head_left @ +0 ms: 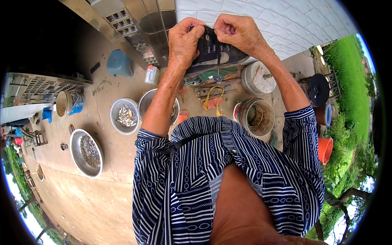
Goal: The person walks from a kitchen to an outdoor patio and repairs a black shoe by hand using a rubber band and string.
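Both hands clenched on dark shoe (216, 53), upper centre: left hand (183, 41) grips side, right hand (239, 32) pinches lace area (lace itself unclear). Light, flexible upper, stiff sole; best held by sole edge.

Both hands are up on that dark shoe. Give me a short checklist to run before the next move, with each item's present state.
1. Left hand gripping the dark shoe: ok.
2. Right hand pinching at the shoe's top edge: ok.
3. What the right fingertips pinch: cannot tell.
4. Shoe held clear of the ground: ok.
5. Bowl of small fish and metal basin apart from the hands: ok.
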The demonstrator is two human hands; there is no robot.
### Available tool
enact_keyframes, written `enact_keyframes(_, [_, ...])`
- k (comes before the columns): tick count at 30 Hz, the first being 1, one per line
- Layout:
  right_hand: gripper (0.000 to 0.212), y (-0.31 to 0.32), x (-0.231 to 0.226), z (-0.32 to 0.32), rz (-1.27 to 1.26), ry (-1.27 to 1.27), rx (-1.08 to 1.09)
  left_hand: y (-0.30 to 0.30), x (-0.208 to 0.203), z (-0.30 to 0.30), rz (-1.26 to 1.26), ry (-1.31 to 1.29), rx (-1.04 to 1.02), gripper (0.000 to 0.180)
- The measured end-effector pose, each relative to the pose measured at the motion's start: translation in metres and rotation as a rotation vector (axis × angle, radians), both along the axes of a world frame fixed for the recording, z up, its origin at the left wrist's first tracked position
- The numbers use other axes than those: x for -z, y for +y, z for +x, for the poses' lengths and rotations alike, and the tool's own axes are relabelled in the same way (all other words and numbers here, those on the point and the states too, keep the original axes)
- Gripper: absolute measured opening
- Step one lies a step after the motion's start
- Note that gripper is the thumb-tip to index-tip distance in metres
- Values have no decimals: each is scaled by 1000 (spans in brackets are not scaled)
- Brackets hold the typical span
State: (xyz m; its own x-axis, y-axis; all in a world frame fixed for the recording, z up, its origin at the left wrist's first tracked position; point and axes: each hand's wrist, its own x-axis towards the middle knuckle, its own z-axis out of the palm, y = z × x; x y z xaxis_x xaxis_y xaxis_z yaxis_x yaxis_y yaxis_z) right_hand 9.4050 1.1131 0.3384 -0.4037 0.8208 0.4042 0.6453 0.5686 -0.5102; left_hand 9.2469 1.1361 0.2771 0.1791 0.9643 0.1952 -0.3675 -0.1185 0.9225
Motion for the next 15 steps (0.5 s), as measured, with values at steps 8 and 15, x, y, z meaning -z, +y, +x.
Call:
enact_keyframes(8, [21,12,8,13,-377,191,-57,-5,-7,-2,31,175,73,8])
enact_keyframes(15, [18,14,7,22,-511,247,57,-3,-8,2,438,607,-23,15])
